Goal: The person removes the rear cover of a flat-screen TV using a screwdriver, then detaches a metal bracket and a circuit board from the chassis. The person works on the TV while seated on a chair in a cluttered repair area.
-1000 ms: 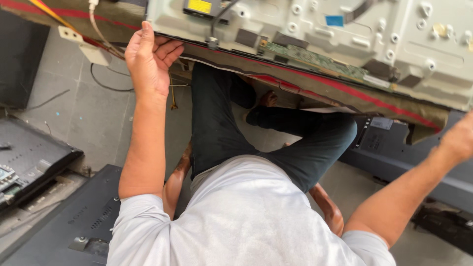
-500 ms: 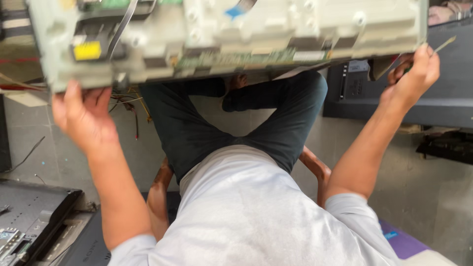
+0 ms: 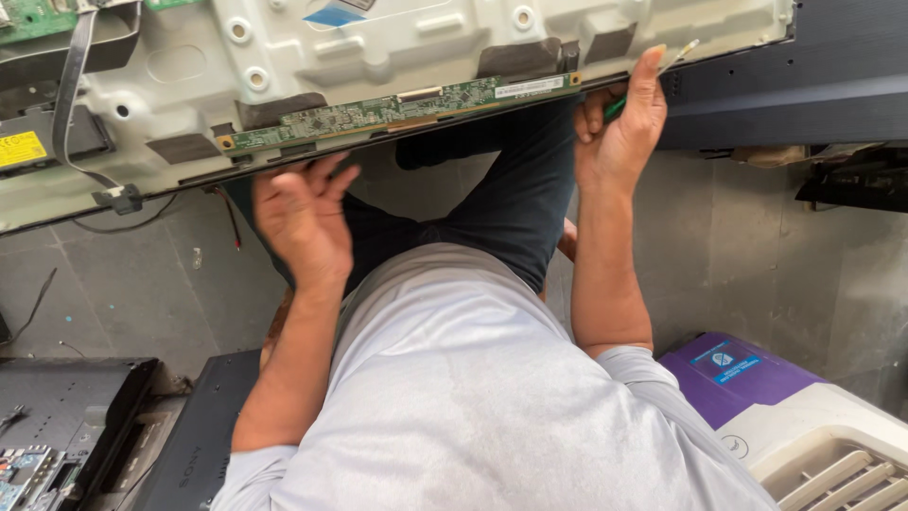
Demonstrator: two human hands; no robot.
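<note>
panel (image 3: 397,57), metal-backed, green strip board (image 3: 397,106): shifted left; right hand (image 3: 619,128) clamped on edge, left hand (image 3: 303,218) now open, off it.

Panel chassis (image 3: 378,57) spans the top of view, above the person's knees. Circuit strip (image 3: 397,106) runs along its lower edge. Left hand (image 3: 303,222) just below the strip, under the edge. Right hand (image 3: 619,128) at the edge's right end, touching it. Opened set (image 3: 57,435) on the floor at lower left; boxed appliance (image 3: 813,426) at lower right.
</note>
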